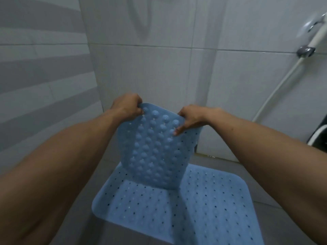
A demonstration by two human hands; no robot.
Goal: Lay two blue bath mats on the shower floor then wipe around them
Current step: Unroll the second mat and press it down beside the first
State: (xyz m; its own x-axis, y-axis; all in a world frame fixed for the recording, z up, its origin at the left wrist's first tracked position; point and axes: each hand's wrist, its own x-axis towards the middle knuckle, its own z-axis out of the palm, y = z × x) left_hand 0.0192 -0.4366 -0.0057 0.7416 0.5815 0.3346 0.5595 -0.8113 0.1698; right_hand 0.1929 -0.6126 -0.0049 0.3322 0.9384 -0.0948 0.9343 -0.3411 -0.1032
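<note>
One blue bath mat (203,202) with small drain holes lies flat on the grey shower floor (265,183). A second blue mat (155,149) hangs upright above it, its suction-cup underside facing me and its lower edge reaching down to the flat mat. My left hand (127,106) grips its upper left corner. My right hand (191,119) grips its upper right edge. Both arms reach forward toward the white tiled wall.
White wall tiles (159,68) stand straight ahead, and a grey striped tile wall (35,85) is on the left. A shower hose with its white holder (307,48) hangs at the right. A dark object (318,135) sits at the right edge.
</note>
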